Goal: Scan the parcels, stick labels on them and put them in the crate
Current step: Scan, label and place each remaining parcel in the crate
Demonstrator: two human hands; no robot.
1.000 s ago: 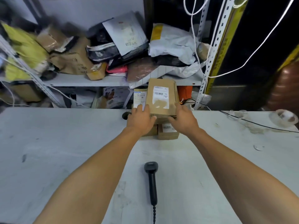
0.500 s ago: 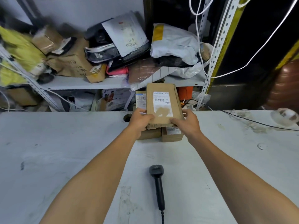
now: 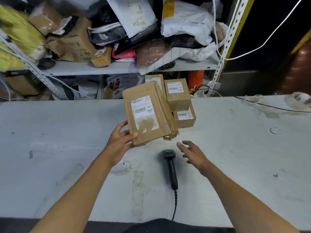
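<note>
My left hand [image 3: 120, 142] grips the near left corner of a flat cardboard parcel [image 3: 148, 115], thumb on top and fingers underneath, holding it tilted above the white table [image 3: 67, 148] with its shipping label [image 3: 143, 112] facing up. My right hand [image 3: 193, 153] holds nothing; its fingers are spread and relaxed, hovering just beside the head of the handheld barcode scanner [image 3: 170, 167], which lies on the table with its cable running toward me. I judge the step in hand to be taking up the scanner to read this parcel's barcode. By my reckoning the job is near its start: nothing here shows a scan made, and I see no fresh label stuck on this parcel beyond its printed one. Two small cardboard boxes [image 3: 180, 101] wait stacked at the far edge of the table, just behind the parcel I hold, with another box [image 3: 154, 79] partly hidden behind them. The crate is nowhere in view, so I cannot tell how many parcels have gone in. A roll of clear tape [image 3: 298, 100] sits at the far right of the table. What remains for this parcel is scanning, labelling and placing, then the same for the boxes.
</note>
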